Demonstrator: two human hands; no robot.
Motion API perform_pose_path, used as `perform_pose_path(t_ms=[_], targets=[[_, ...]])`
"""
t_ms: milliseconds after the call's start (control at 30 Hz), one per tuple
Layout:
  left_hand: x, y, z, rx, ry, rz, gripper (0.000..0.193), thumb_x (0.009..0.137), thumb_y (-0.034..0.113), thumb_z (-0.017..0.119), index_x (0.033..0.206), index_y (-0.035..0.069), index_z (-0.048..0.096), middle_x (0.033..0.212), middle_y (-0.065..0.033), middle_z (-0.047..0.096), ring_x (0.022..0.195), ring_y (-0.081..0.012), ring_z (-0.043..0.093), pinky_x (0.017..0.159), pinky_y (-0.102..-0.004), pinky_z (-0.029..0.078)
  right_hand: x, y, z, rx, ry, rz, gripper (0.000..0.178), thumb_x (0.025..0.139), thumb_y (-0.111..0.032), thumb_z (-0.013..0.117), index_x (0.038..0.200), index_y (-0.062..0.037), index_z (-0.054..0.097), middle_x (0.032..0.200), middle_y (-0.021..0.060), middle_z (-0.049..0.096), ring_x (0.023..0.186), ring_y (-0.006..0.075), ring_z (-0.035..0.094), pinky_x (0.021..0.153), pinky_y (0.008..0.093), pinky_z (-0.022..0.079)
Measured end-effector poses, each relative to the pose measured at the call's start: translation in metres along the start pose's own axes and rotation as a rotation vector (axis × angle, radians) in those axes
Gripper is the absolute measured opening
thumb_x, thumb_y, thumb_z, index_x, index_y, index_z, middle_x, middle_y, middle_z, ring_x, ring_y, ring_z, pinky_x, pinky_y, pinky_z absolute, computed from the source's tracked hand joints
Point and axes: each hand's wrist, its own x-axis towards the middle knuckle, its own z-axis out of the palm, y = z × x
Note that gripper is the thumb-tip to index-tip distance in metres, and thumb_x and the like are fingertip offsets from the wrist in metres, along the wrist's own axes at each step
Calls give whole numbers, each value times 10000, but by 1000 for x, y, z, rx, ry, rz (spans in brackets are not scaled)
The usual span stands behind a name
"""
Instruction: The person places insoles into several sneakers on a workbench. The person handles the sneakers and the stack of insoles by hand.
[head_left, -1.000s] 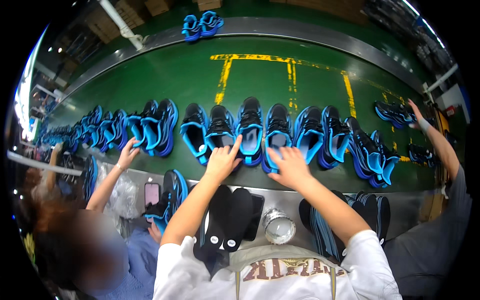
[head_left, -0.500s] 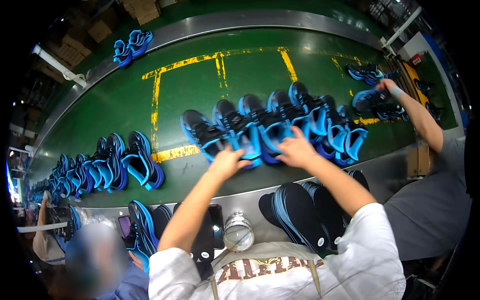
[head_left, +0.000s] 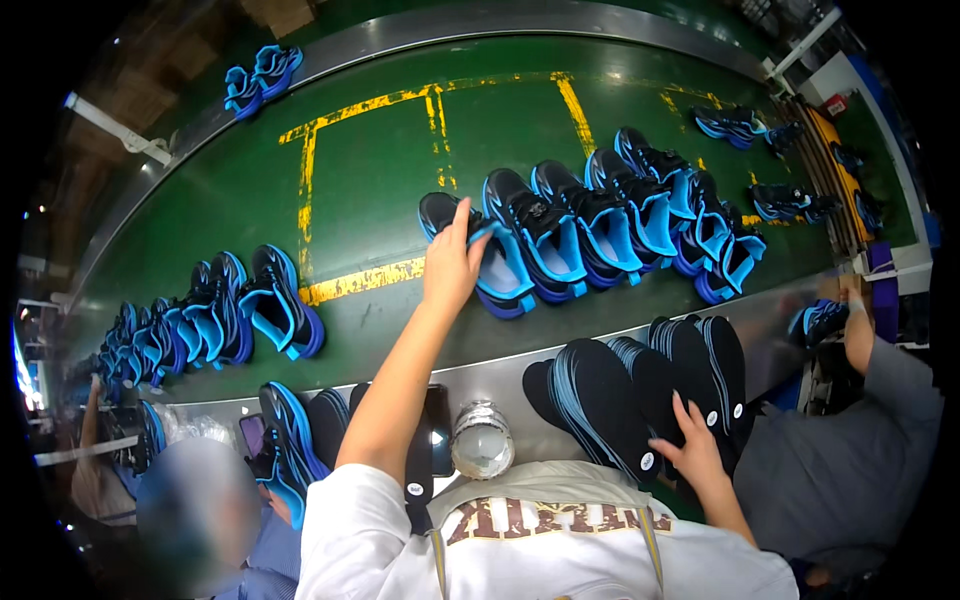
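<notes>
A row of black sneakers with bright blue linings [head_left: 560,255] lies on the green conveyor belt [head_left: 380,220], toes pointing away from me. My left hand [head_left: 452,262] is on the leftmost sneaker [head_left: 505,275], index finger stretched over its upper and thumb at the blue collar edge; the other fingers are partly hidden. Near my body, my right hand [head_left: 695,452] reaches over the black insoles [head_left: 597,410], which are fanned out in stacks with blue-patterned edges. Its fingers are spread, with the thumb beside a white round sticker on one insole.
More sneakers [head_left: 205,315] line the belt at left, and a pair [head_left: 262,80] stands on the far metal rim. A clear jar [head_left: 482,440], a phone [head_left: 440,430] and another sneaker [head_left: 288,440] are on the near ledge. Co-workers sit on both sides; the right one [head_left: 840,450] handles a shoe.
The sneaker row has shifted right. My left hand has moved up onto the leftmost sneaker; my right has left the row for the insoles. The right co-worker's arm has withdrawn from the belt.
</notes>
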Motion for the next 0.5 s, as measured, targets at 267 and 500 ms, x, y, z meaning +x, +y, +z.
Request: perform_pose_path(t_ms=[267,500], targets=[[11,-33,-13,-823,8,-755,312,830,315,595,992,47,589,761,6,600,604,-45,520,481,-194,398,-2,11,-33,-72,398,-73,352,759,-110,622,1083,14,565,1123,268,518,995,362,544,845,347,434],[-9,-30,6,-549,29,-474,360,849,297,577,997,-30,596,825,-24,616,752,-65,525,664,-208,427,171,-151,-46,222,-511,-379,199,745,-173,588,725,18,638,608,122,598,558,177,574,544,301,443]])
